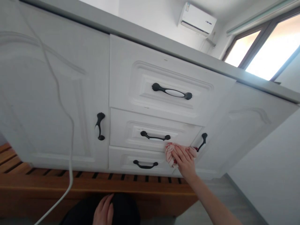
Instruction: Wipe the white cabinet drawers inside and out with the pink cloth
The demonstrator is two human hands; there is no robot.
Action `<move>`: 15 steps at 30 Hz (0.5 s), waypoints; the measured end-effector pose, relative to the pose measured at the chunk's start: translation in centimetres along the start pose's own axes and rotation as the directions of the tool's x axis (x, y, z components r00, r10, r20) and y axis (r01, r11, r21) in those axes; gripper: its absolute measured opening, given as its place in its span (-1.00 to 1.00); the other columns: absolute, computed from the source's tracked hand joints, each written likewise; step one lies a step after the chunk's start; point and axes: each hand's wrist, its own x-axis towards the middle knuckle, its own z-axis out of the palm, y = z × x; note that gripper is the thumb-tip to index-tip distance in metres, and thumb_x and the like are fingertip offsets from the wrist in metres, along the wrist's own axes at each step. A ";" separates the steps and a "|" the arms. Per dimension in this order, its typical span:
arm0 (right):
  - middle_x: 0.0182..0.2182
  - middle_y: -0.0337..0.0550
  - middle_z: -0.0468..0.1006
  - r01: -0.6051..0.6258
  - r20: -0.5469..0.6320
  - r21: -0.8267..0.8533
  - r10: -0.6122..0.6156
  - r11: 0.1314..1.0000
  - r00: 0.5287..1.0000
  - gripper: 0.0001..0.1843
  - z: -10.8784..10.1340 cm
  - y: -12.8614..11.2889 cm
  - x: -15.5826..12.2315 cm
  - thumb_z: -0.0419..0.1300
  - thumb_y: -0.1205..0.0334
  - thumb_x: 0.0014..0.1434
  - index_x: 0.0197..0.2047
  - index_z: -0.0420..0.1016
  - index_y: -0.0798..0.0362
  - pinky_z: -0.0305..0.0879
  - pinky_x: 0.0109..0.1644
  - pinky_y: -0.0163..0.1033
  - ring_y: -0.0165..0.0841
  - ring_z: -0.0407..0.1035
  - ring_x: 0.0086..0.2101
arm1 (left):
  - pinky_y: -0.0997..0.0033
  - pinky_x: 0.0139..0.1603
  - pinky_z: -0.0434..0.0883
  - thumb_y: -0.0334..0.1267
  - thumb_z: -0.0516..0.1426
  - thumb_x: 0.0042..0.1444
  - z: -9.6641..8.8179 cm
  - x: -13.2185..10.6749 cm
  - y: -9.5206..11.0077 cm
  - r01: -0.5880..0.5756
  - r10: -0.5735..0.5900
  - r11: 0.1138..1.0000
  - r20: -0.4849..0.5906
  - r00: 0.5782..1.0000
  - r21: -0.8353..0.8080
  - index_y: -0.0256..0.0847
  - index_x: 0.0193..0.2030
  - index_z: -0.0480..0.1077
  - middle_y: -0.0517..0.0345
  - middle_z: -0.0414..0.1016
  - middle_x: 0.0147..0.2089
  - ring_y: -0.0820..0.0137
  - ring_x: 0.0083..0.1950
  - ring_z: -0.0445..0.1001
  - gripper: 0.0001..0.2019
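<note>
My right hand (185, 161) presses a crumpled pink and white cloth (170, 153) against the front of a white cabinet (150, 73). The fingers lie over the cloth, at the right end of the seam between the middle drawer (122, 132) and the bottom drawer (117, 159). Beside the cloth on the right is the dark handle (202, 141) of the right door. My left hand (104, 211) rests on my dark-clothed knee (125, 209), its fingers laid over it and holding nothing.
A slatted wooden bench (98, 184) runs along the cabinet's foot. Dark handles, including the top drawer's handle (172, 91) and the left door's handle (99, 126), stick out. A white cable (70, 150) hangs at the left. An air conditioner (198, 19) and a window (264, 47) are behind.
</note>
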 end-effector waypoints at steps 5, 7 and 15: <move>0.18 -0.03 0.48 -0.221 0.017 0.074 0.220 0.972 0.975 -0.43 -0.9 -4.3 0.1 0.06 0.52 0.17 0.21 0.41 -0.02 0.27 0.09 -0.06 -0.16 0.34 0.15 | 0.14 0.30 0.36 -0.28 0.01 0.22 -1.9 4.6 9.4 -0.396 0.384 0.894 0.098 0.918 0.209 -0.04 0.40 0.10 0.04 0.26 0.39 0.19 0.36 0.28 -0.42; 0.19 -0.07 0.48 -0.266 0.064 0.130 0.260 0.955 0.963 -0.33 -1.7 -6.0 -0.3 0.03 0.54 0.11 0.26 0.37 -0.05 0.34 -0.01 -0.09 -0.16 0.37 0.10 | 0.23 0.30 0.31 -0.36 -0.01 0.22 -1.8 7.2 13.1 -0.503 0.481 0.829 0.147 0.864 0.246 -0.02 0.44 0.00 0.10 0.20 0.44 0.22 0.41 0.21 -0.36; 0.11 -0.09 0.53 -0.340 0.081 0.303 0.332 0.890 0.940 -0.06 -4.7 -9.4 -7.1 -0.01 0.54 -0.02 0.43 0.11 -0.19 0.52 -0.11 0.03 -0.06 0.49 -0.05 | 0.18 0.27 0.22 -0.58 -0.03 0.02 0.3 11.6 18.7 -0.513 0.484 0.837 0.182 0.856 0.190 -0.10 0.31 0.24 0.11 0.47 0.23 0.28 0.23 0.38 -0.32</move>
